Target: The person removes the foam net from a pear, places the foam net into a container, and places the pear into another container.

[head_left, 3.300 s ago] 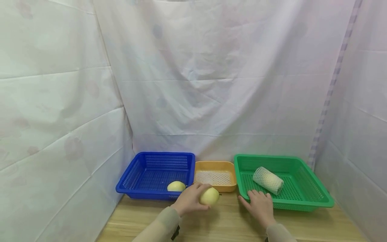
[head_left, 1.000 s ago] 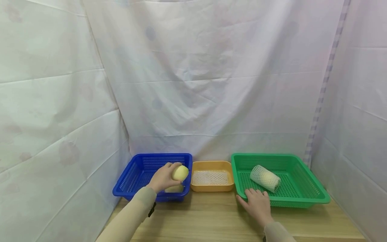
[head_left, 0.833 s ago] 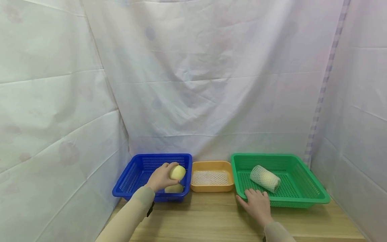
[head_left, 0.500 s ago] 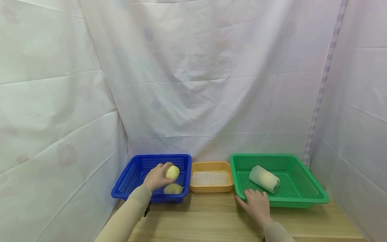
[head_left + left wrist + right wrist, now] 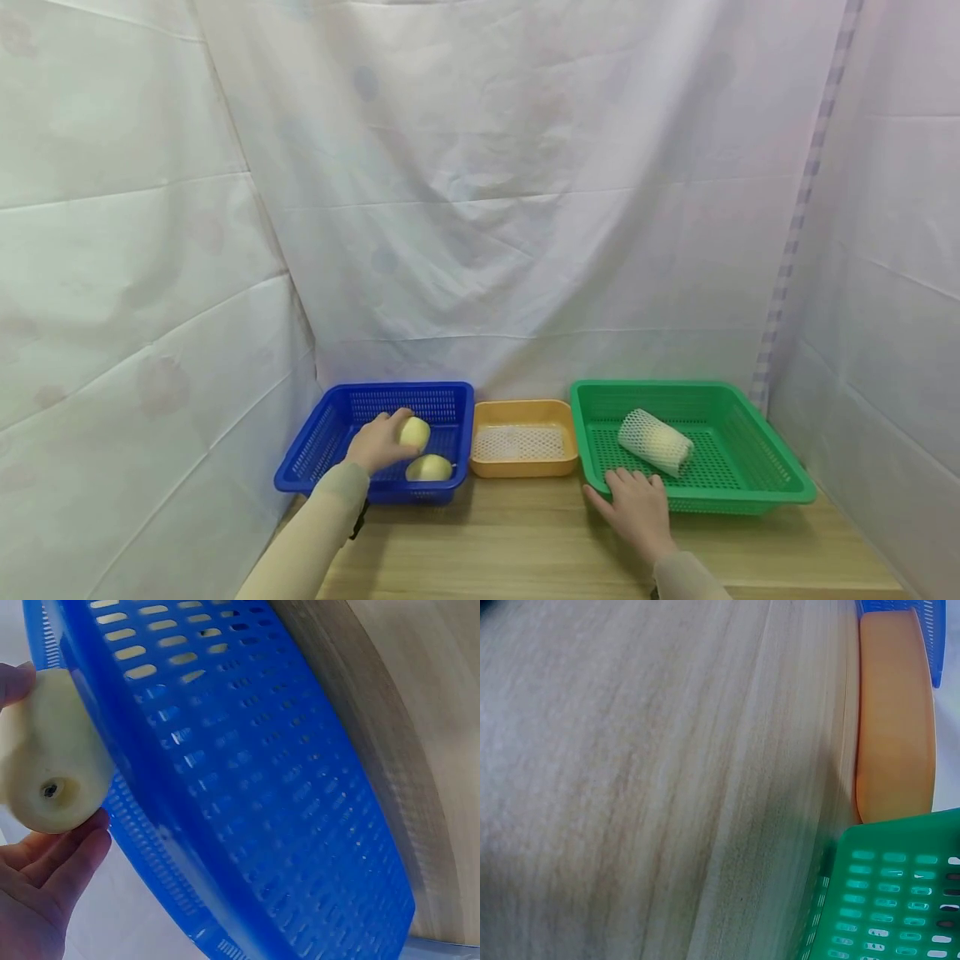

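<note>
In the head view my left hand (image 5: 377,443) grips a pale yellow pear (image 5: 414,433) over the blue basket (image 5: 285,481). Seen from the left wrist, the thumb and fingers sit on opposite sides of the held pear (image 5: 56,750), whose blossom end faces the camera beside the basket's rim. A second pear (image 5: 429,469) lies in that basket near its front wall. My right hand (image 5: 637,507) rests with its fingers over the front rim of the green basket (image 5: 750,502). In the green basket lies a pear in a white foam net (image 5: 657,442). The right wrist view does not show the right hand.
Between the two baskets stands a small orange tray (image 5: 525,468) with a white foam net (image 5: 519,442) lying flat inside. All stand on a wooden table (image 5: 517,542). White cloth (image 5: 525,250) hangs behind and at both sides.
My left hand has carried the pear from in front of the orange tray leftward over the blue basket, then farther left and slightly lower. My right hand stays on the green basket's rim.
</note>
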A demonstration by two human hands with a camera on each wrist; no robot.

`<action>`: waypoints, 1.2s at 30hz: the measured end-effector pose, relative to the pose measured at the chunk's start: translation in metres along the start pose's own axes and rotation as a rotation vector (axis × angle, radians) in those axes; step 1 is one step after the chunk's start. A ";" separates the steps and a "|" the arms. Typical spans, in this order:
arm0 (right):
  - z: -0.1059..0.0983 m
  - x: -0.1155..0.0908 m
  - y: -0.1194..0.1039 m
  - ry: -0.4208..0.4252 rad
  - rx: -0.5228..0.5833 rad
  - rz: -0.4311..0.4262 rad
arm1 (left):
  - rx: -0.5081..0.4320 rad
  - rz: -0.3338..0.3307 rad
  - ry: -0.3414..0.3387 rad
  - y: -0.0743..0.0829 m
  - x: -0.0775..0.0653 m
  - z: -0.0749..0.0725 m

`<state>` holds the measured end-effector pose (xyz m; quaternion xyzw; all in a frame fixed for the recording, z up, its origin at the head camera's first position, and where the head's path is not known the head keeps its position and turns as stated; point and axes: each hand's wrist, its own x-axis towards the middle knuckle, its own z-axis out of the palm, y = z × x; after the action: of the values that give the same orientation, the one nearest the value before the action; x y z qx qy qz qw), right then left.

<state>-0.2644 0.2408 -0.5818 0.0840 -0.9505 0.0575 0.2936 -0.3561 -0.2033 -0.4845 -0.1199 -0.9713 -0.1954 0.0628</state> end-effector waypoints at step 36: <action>-0.003 0.000 -0.002 -0.018 0.002 0.004 | 0.140 -0.189 -0.087 -0.011 -0.011 0.010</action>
<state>-0.2628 0.2395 -0.5794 0.0826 -0.9532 0.0581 0.2850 -0.3495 -0.2111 -0.4996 -0.0316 -0.9914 -0.1268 0.0100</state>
